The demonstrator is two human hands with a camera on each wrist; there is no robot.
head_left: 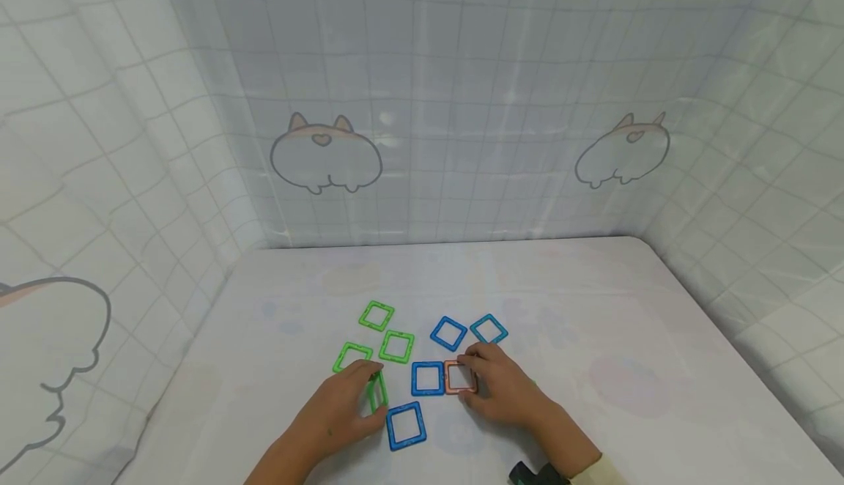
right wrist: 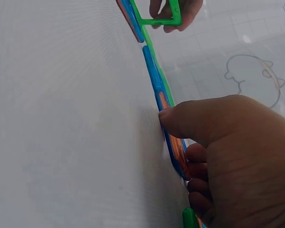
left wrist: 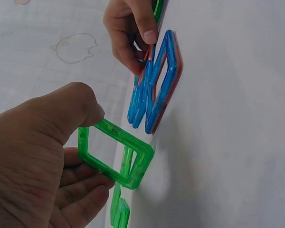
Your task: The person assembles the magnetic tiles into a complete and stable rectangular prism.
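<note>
- My left hand (head_left: 339, 408) holds a green square (left wrist: 121, 137) tilted, clamped between thumb and fingers.
- Three green squares (head_left: 395, 359) lie just beyond it on the table (head_left: 593, 309).
- A near blue square (head_left: 408, 442) sits beside my left thumb.
- A middle blue square (head_left: 428, 393) touches the orange square (head_left: 448, 379).
- Two far blue squares (head_left: 441, 342) lie beyond.
- My right hand (head_left: 506, 391) pinches the orange square.

Gridded sheeting (head_left: 455, 53) with cartoon animals (head_left: 326, 159) hangs behind a pale table (head_left: 567, 280).

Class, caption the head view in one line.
Left hand pinches a tilted green square plastic frame; right hand holds an orange square plastic frame.
</note>
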